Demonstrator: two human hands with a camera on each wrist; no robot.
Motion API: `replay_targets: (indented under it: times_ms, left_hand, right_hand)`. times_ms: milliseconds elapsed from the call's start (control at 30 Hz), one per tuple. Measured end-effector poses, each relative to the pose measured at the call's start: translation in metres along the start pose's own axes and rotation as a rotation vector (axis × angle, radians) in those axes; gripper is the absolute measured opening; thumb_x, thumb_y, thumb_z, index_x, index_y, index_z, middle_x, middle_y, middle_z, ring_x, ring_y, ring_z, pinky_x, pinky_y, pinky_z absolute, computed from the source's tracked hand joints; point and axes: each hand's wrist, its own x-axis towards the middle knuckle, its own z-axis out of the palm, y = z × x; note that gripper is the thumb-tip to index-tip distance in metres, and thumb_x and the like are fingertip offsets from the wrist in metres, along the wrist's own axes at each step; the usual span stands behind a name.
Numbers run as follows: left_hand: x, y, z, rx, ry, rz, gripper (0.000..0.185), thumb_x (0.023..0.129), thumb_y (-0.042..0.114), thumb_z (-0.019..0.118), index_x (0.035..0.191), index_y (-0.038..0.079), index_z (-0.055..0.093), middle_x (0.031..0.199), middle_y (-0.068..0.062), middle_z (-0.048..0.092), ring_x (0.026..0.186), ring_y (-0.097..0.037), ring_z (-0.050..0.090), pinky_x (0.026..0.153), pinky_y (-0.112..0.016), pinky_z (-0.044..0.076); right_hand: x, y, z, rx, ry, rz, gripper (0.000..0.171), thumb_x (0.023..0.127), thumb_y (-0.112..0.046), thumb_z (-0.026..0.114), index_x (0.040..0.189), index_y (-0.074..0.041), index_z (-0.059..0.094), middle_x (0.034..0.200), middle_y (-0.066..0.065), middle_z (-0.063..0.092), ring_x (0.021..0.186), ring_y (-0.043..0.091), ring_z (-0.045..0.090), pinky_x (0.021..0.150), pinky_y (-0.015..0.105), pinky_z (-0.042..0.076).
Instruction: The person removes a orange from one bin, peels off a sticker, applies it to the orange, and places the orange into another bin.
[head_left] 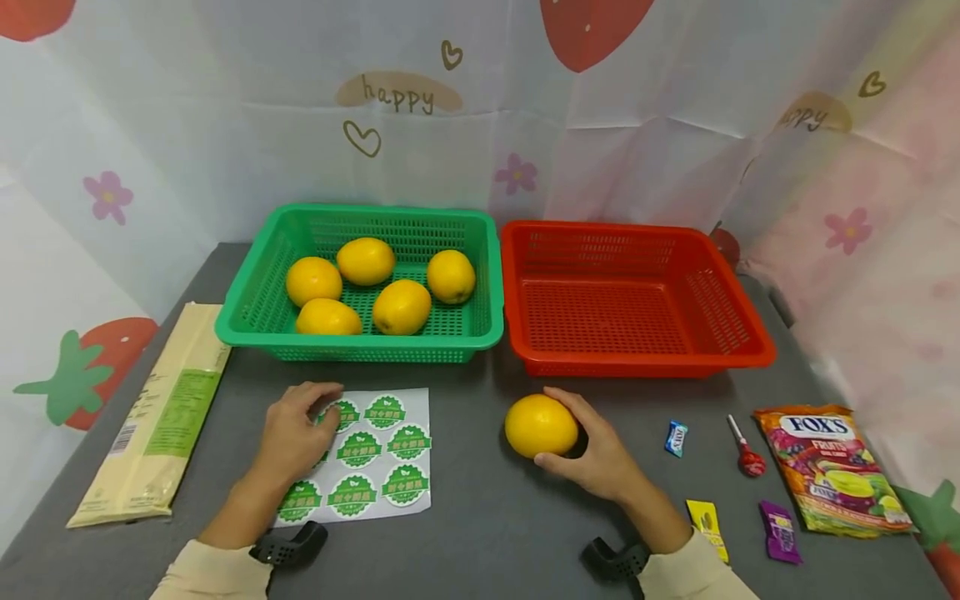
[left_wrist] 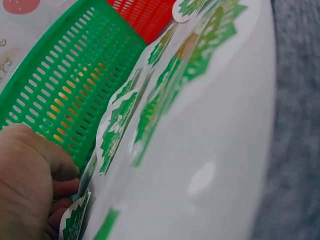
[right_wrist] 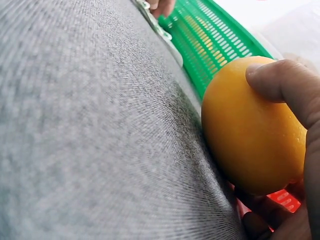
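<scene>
In the head view my right hand [head_left: 600,454] grips a yellow lemon [head_left: 542,426] low over the grey table, thumb on the near side and fingers on the far side. Up close, the right wrist view shows the thumb laid across the lemon [right_wrist: 255,125]. My left hand [head_left: 296,437] is over the left part of a white sheet [head_left: 390,500] of round green stickers, fingers bent and thumb apart from the index finger. It covers some stickers. In the left wrist view its fingertips are close to a sticker [left_wrist: 75,220]; contact is partly hidden.
Behind the sheet stands a green basket [head_left: 360,342] with several lemons. Beside it is an empty red basket [head_left: 645,361]. A long beige packet [head_left: 153,417] lies at left. At right are a lollipop [head_left: 748,454], small wrapped candies [head_left: 676,438] and a Fox's candy bag [head_left: 832,471].
</scene>
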Motion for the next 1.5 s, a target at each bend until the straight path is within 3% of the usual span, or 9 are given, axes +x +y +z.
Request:
replay_targets:
  times_ms: [233,367,500,667,800,1000,1233,1367,1500]
  left_hand:
    - [0.001,0.001,0.002,0.040,-0.001,0.032,0.024,0.078,-0.012,0.067,0.097,-0.001,0.073,0.084,-0.005,0.060,0.075,-0.019,0.052,0.063,-0.029,0.042]
    - [0.001,0.003,0.001,0.053,-0.059,-0.027,0.023,0.082,-0.007,0.066,0.104,-0.007,0.070,0.099,-0.013,0.054,0.088,-0.026,0.052,0.074,-0.040,0.043]
    - [0.002,0.004,0.000,0.077,-0.128,-0.036,0.024,0.084,-0.002,0.065,0.106,-0.013,0.067,0.107,-0.020,0.050,0.097,-0.034,0.045,0.080,-0.049,0.039]
    - [0.002,0.005,0.000,0.086,-0.129,-0.029,0.016,0.084,-0.003,0.065,0.099,-0.008,0.070,0.105,-0.018,0.049,0.096,-0.034,0.044,0.078,-0.049,0.038]
    - [0.002,0.005,0.000,0.090,-0.127,-0.046,0.012,0.085,-0.002,0.064,0.096,-0.004,0.069,0.105,-0.016,0.048,0.097,-0.033,0.044,0.079,-0.049,0.038]
    - [0.003,0.005,0.001,0.097,-0.138,-0.017,0.026,0.085,-0.003,0.063,0.108,-0.013,0.066,0.108,-0.021,0.048,0.100,-0.036,0.043,0.083,-0.051,0.037]
    - [0.002,0.004,0.000,0.092,-0.141,0.008,0.017,0.084,-0.004,0.065,0.100,-0.010,0.068,0.105,-0.021,0.047,0.097,-0.036,0.042,0.080,-0.049,0.037]
    - [0.003,0.004,0.000,0.092,-0.129,0.016,0.003,0.085,-0.003,0.065,0.087,-0.004,0.066,0.102,-0.018,0.046,0.093,-0.035,0.042,0.076,-0.048,0.036]
    - [0.003,0.005,0.000,0.097,-0.142,0.018,0.009,0.085,-0.003,0.063,0.092,-0.007,0.066,0.104,-0.020,0.046,0.096,-0.037,0.042,0.079,-0.050,0.037]
  right_hand:
    - [0.001,-0.001,-0.002,-0.015,-0.005,-0.006,0.079,0.071,-0.001,0.084,0.140,-0.001,0.044,0.129,0.015,0.052,0.107,0.025,0.053,0.090,0.052,0.043]
    - [0.002,-0.001,-0.002,-0.020,-0.010,-0.003,0.079,0.072,-0.001,0.084,0.140,0.000,0.044,0.129,0.016,0.052,0.107,0.026,0.052,0.090,0.052,0.042]
    - [0.001,-0.003,-0.002,-0.030,-0.012,-0.005,0.079,0.072,-0.001,0.084,0.140,0.001,0.044,0.129,0.016,0.052,0.108,0.025,0.053,0.090,0.052,0.042]
    - [0.002,-0.001,0.002,-0.049,-0.005,-0.028,0.078,0.070,-0.004,0.085,0.138,0.001,0.047,0.128,0.015,0.055,0.109,0.025,0.054,0.091,0.050,0.042]
    - [0.002,0.018,0.009,-0.057,-0.009,-0.042,0.082,0.069,-0.009,0.088,0.139,-0.003,0.047,0.130,0.010,0.054,0.111,0.024,0.053,0.092,0.050,0.041]
    - [-0.001,0.038,0.011,-0.032,-0.023,-0.035,0.084,0.072,-0.022,0.088,0.144,-0.015,0.045,0.133,0.000,0.051,0.115,0.020,0.051,0.093,0.052,0.039]
    - [0.001,-0.006,0.006,-0.039,-0.034,-0.022,0.080,0.071,-0.007,0.086,0.140,-0.002,0.046,0.130,0.014,0.053,0.111,0.026,0.052,0.092,0.054,0.040]
    - [0.002,-0.005,0.006,-0.048,-0.036,-0.025,0.079,0.072,-0.008,0.085,0.140,-0.003,0.045,0.129,0.014,0.053,0.110,0.026,0.052,0.091,0.054,0.040]
    - [0.001,-0.004,0.005,-0.053,-0.038,-0.025,0.078,0.073,-0.008,0.085,0.140,-0.003,0.045,0.128,0.014,0.054,0.109,0.026,0.053,0.090,0.053,0.041]
